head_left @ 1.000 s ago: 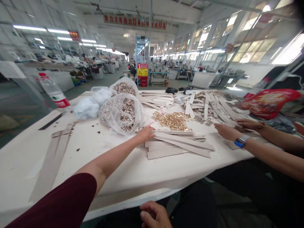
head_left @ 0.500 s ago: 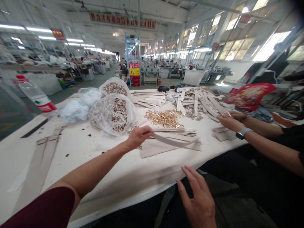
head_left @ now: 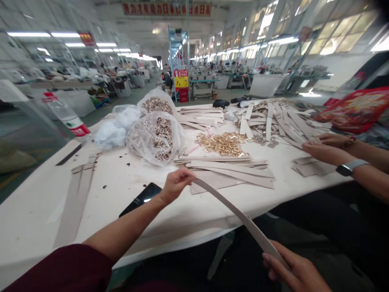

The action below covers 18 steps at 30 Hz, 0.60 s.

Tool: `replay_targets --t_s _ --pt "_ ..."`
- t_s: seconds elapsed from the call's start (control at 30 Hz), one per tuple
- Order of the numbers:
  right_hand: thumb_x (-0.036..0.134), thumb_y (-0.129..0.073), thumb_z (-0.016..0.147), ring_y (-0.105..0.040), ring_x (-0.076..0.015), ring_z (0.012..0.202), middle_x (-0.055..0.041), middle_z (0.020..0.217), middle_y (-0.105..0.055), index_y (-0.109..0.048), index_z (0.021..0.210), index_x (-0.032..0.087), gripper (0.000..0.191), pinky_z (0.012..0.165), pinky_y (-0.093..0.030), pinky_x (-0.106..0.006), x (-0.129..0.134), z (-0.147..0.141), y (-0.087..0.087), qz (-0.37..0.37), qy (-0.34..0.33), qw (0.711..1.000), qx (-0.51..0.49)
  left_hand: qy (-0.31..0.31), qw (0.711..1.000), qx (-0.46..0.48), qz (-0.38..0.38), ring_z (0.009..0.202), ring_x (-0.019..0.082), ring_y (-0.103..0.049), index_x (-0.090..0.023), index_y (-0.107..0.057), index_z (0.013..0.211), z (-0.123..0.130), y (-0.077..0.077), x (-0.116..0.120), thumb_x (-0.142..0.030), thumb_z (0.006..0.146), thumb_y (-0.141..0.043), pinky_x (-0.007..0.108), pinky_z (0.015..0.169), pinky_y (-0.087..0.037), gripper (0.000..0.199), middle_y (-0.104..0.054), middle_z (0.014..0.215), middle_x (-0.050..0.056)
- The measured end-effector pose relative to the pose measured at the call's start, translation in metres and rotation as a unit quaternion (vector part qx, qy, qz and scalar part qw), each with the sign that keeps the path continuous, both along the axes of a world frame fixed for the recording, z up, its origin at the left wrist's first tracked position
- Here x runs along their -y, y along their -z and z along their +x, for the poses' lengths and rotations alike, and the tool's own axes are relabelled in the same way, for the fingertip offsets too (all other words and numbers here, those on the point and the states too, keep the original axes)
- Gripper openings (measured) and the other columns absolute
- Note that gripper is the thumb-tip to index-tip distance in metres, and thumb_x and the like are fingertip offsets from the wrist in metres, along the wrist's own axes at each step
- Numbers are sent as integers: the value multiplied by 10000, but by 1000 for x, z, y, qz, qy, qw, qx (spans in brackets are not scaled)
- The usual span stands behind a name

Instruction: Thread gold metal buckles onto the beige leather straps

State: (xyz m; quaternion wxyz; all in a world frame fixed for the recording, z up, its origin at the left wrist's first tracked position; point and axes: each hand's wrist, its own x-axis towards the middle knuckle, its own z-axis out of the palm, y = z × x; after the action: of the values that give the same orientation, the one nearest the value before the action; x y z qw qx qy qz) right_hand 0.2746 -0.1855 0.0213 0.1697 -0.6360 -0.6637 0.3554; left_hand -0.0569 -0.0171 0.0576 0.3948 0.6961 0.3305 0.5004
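Note:
My left hand (head_left: 176, 186) and my right hand (head_left: 288, 263) are both shut on a long beige strap strip (head_left: 240, 211), which bows between them over the near table edge. My left hand grips its far end, just in front of a stack of similar strips (head_left: 231, 172). My right hand holds the other end below the table edge. A black phone (head_left: 141, 198) lies on the table close to my left wrist. A co-worker's hands (head_left: 326, 148) rest at the right among other strips.
A gold pile of metal buckles (head_left: 223, 144) lies beyond the stack. Two transparent bags of metal rings (head_left: 154, 138) stand to its left. Further strips (head_left: 75, 198) lie at the left on the white table (head_left: 30, 211), with a heap of strips (head_left: 273, 121) at the far right.
My hands have lifted a strip off the stack and now hold it bowed between them. My right hand has moved up and right to its end. The view has tilted slightly, and a phone now shows.

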Motion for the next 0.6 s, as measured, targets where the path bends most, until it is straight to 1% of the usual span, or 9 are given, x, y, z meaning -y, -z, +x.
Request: replay_targets --t_s 0.07,0.13,0.23,0.3,0.37,0.4,0.5,0.53,0.6 --pt "439 -430 861 -679 -186 787 -20 947 -709 -623 1141 280 376 670 -526 -233 7 -1 7 106 83 987 85 15 998 -35 50 779 158 -646 -132 -641 849 -5 7 -1 -243 828 -622 257 691 -532 115 -688 854 82" --pt "379 -397 873 -646 -212 938 -35 1112 -663 -589 1198 279 391 763 -515 -288 9 -2 12 211 145 950 181 56 988 -94 109 887 173 -648 -141 -630 835 -12 13 0 -201 848 -586 292 790 -526 76 -691 918 96" --pt "283 -375 874 -615 -239 971 -75 1102 -656 -590 1207 218 401 820 -493 -359 9 -1 14 294 145 904 275 61 972 -158 163 946 166 -639 -155 -617 822 -24 22 4 -173 867 -544 305 860 -503 88 -686 966 94" --pt "224 -381 864 -614 -249 954 -84 1062 -672 -625 1152 199 379 894 -450 -424 8 1 6 328 125 884 309 81 963 -203 155 961 164 -629 -164 -627 842 -29 22 5 -189 869 -543 301 873 -488 92 -681 977 86" --pt "181 -397 858 -604 -264 988 -76 1040 -687 -647 1106 207 354 987 -351 -510 6 2 -11 367 116 860 335 140 953 -247 104 1014 186 -602 -178 -642 931 -24 15 8 -261 826 -620 322 915 -459 137 -664 1037 89" --pt "165 -410 858 -591 -271 1025 -66 1040 -692 -652 1096 223 345 1018 -296 -544 5 0 -23 389 114 846 346 171 950 -254 64 1056 204 -579 -188 -635 1009 -16 9 11 -305 784 -671 340 944 -437 256 -646 1091 93" --pt "122 -449 861 -541 -268 1135 -22 1072 -695 -646 1098 280 346 1063 -195 -574 -3 -18 -61 448 66 821 348 261 945 -166 -104 1163 232 -507 -219 -526 1234 27 -10 32 -385 714 -731 370 993 -384 583 -571 1240 99" --pt "110 -449 866 -539 -252 1144 -9 1078 -696 -640 1104 292 356 1075 -177 -566 -7 -27 -71 463 32 821 334 302 931 -112 -174 1147 226 -519 -215 -509 1250 45 -14 42 -393 738 -707 358 973 -396 577 -577 1230 96" --pt "102 -442 878 -533 -234 1162 -9 1106 -686 -626 1125 295 363 1090 -170 -547 -10 -43 -81 477 -20 826 300 399 862 -20 -312 959 204 -612 -166 -584 1128 76 -18 63 -433 759 -671 310 836 -466 463 -652 1046 85"
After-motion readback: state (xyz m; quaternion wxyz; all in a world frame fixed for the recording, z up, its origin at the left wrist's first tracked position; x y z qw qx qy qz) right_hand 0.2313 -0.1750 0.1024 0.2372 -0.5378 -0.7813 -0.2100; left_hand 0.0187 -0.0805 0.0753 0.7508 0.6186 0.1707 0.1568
